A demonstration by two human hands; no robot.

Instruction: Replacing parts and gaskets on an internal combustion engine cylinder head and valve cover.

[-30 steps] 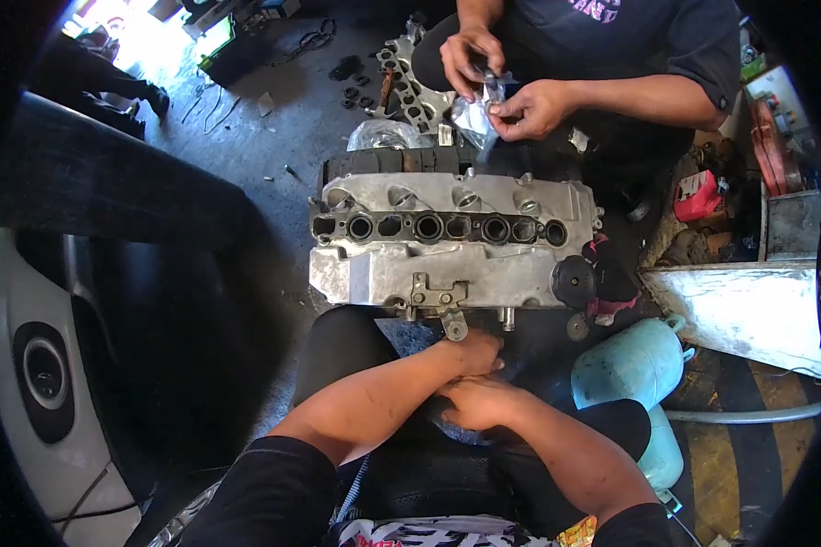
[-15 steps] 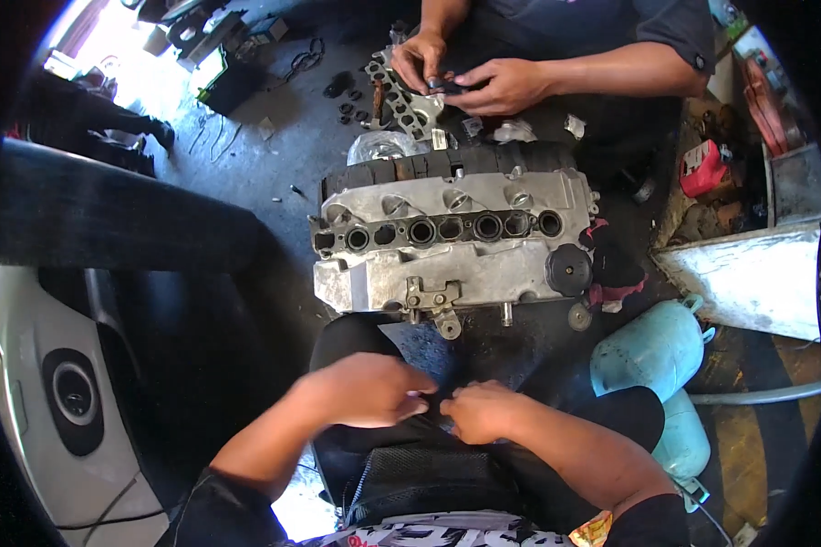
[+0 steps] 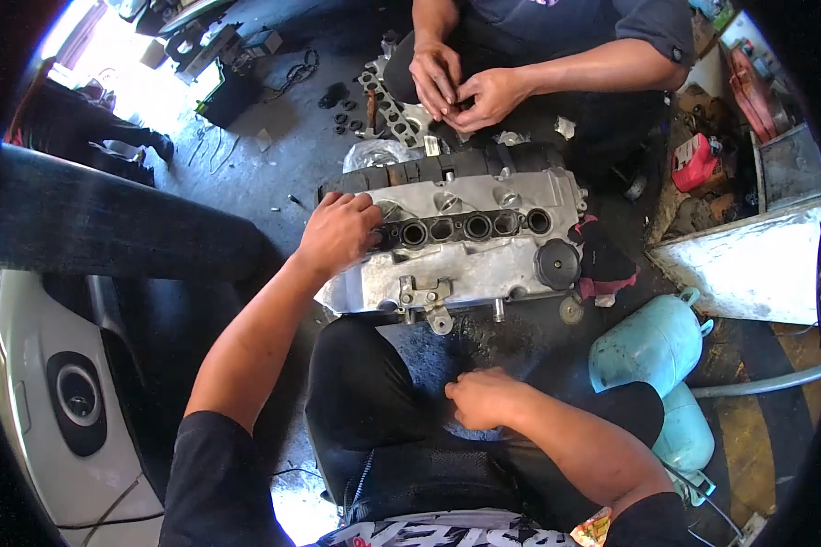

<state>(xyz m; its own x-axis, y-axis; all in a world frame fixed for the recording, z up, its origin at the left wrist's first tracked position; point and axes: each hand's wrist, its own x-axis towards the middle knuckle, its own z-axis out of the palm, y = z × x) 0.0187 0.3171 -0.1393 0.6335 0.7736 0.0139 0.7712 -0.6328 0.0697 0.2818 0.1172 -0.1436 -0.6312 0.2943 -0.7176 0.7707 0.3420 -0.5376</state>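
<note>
A silver valve cover (image 3: 447,260) lies before me on a dark engine part (image 3: 401,171), with a row of round holes ringed by black seals along its middle. My left hand (image 3: 340,230) is on the cover's left end. Its fingers curl down at the leftmost hole, and the hand hides their tips. Over my lap is my right hand (image 3: 485,399), closed, with whatever is in it hidden. A black round oil filler cap (image 3: 557,264) sits at the cover's right end.
Across from me a person's hands (image 3: 470,96) meet over something small and dark. Beside them lies a flat gasket-like metal part (image 3: 371,88) with black rings (image 3: 342,118). Light-blue tanks (image 3: 643,345) stand right, below a white box (image 3: 748,269). A car bumper (image 3: 41,365) is at left.
My left hand has moved from my lap up and forward to the cover's left end. The right hand stays over my lap. The person opposite has brought their hands closer together.
</note>
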